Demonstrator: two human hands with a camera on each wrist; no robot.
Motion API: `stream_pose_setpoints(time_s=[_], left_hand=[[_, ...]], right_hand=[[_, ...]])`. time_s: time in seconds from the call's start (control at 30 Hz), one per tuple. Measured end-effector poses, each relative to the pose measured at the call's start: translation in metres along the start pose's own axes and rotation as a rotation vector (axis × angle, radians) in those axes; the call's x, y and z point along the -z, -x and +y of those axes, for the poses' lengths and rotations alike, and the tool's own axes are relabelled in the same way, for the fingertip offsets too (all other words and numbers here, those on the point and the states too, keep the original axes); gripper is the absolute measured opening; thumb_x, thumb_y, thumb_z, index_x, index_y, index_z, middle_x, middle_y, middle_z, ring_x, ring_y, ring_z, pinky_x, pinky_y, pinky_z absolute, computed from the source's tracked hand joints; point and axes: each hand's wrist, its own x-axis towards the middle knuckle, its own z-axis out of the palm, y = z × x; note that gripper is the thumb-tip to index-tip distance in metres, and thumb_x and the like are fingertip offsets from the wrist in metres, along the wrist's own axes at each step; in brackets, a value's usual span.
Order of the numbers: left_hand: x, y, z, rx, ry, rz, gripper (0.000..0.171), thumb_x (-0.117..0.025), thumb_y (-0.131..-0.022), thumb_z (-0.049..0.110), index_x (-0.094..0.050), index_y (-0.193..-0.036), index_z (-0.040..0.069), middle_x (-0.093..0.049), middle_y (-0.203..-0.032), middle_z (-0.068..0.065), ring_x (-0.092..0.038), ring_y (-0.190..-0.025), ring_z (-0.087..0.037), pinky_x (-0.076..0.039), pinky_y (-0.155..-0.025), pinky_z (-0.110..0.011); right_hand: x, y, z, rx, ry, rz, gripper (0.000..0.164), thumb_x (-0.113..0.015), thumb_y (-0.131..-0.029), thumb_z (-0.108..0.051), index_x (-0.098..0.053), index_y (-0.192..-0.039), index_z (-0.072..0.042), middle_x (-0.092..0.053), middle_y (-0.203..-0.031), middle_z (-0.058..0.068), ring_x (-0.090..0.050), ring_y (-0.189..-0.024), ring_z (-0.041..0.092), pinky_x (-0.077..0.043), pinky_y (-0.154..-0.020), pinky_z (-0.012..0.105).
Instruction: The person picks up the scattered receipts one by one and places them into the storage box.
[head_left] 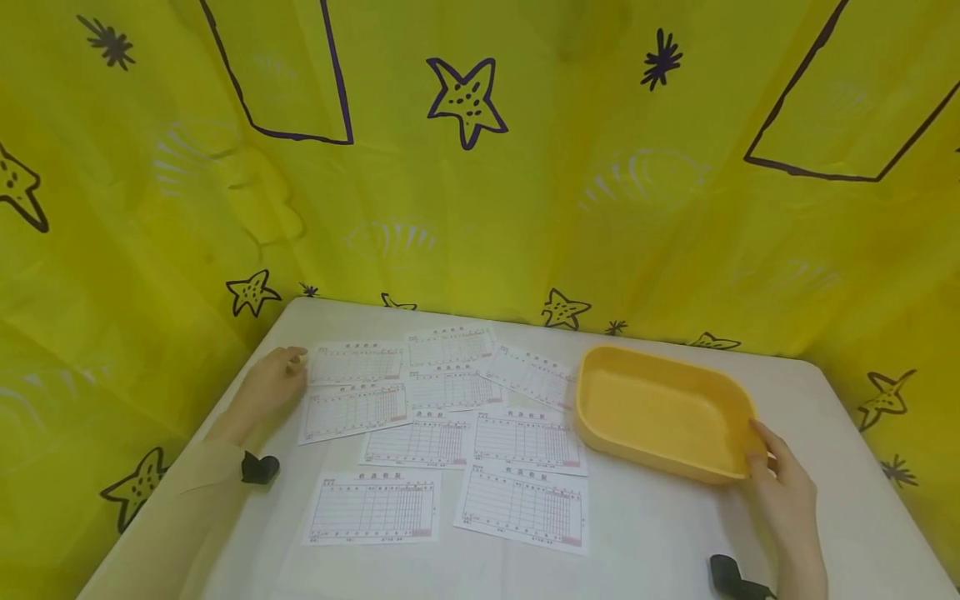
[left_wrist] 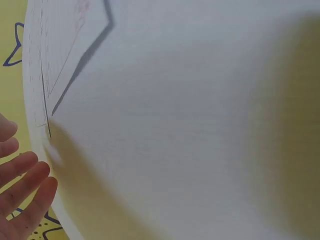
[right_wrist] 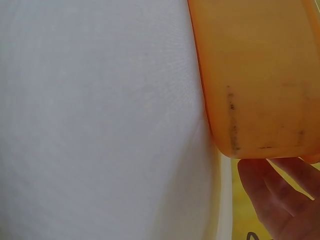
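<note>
My right hand [head_left: 787, 483] grips the right end of a yellow plastic tray [head_left: 660, 417], a thumb at its rim. In the right wrist view the tray's scuffed outer side [right_wrist: 260, 100] shows, with fingers [right_wrist: 265, 185] against its end. On the left, my left hand [head_left: 273, 379] holds nothing, its fingertips right at the edge of the far-left printed paper slip [head_left: 356, 364]. Loosely bent fingers [left_wrist: 30, 175] show in the left wrist view. Several more slips [head_left: 375, 508] lie spread across the table's middle, some overlapping; the tray overlaps the edge of one far slip [head_left: 531, 377].
A white-covered table [head_left: 645, 533] carries everything. Behind it and along both sides hangs a yellow curtain [head_left: 525, 208] with drawn stars and shells. Dark wrist-camera pieces sit by the left wrist [head_left: 260, 468] and the right wrist [head_left: 738, 579].
</note>
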Motion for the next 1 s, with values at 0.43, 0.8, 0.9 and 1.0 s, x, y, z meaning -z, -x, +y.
stream_pose_setpoints(time_s=[0.43, 0.8, 0.9, 1.0], left_hand=[[-0.003, -0.027, -0.011, -0.028, 0.059, -0.011, 0.045, -0.052, -0.093, 0.009, -0.045, -0.134, -0.009, -0.054, -0.123, -0.033, -0.055, -0.107, -0.045, -0.046, -0.093, -0.057], [-0.005, -0.037, -0.009, -0.048, 0.049, -0.059, 0.055, -0.059, -0.09, 0.014, -0.043, -0.137, -0.01, -0.051, -0.128, -0.035, -0.052, -0.113, -0.048, -0.043, -0.096, -0.059], [-0.007, -0.039, -0.007, -0.063, 0.036, -0.053, 0.056, -0.061, -0.088, 0.013, -0.044, -0.136, -0.011, -0.052, -0.128, -0.035, -0.052, -0.112, -0.048, -0.042, -0.097, -0.059], [-0.008, -0.039, -0.006, -0.063, 0.028, -0.045, 0.055, -0.06, -0.088, 0.012, -0.044, -0.136, -0.01, -0.053, -0.127, -0.034, -0.052, -0.111, -0.047, -0.042, -0.097, -0.059]], right_hand=[[0.001, -0.001, -0.001, -0.025, -0.012, -0.006, 0.048, -0.029, -0.102, -0.024, -0.037, -0.148, -0.012, -0.042, -0.145, 0.026, -0.04, -0.1, -0.008, -0.03, -0.074, 0.012], [0.001, 0.001, -0.003, -0.037, -0.013, -0.021, 0.049, -0.025, -0.102, -0.021, -0.034, -0.149, -0.01, -0.038, -0.147, 0.027, -0.037, -0.124, 0.035, -0.028, -0.086, 0.022], [0.001, 0.0, -0.003, -0.04, -0.02, -0.022, 0.049, -0.025, -0.102, -0.02, -0.033, -0.149, -0.01, -0.037, -0.148, 0.027, -0.037, -0.125, 0.038, -0.029, -0.09, 0.025], [0.001, 0.0, -0.003, -0.037, -0.018, -0.01, 0.049, -0.025, -0.102, -0.02, -0.034, -0.148, -0.01, -0.038, -0.148, 0.027, -0.039, -0.123, 0.037, -0.03, -0.089, 0.025]])
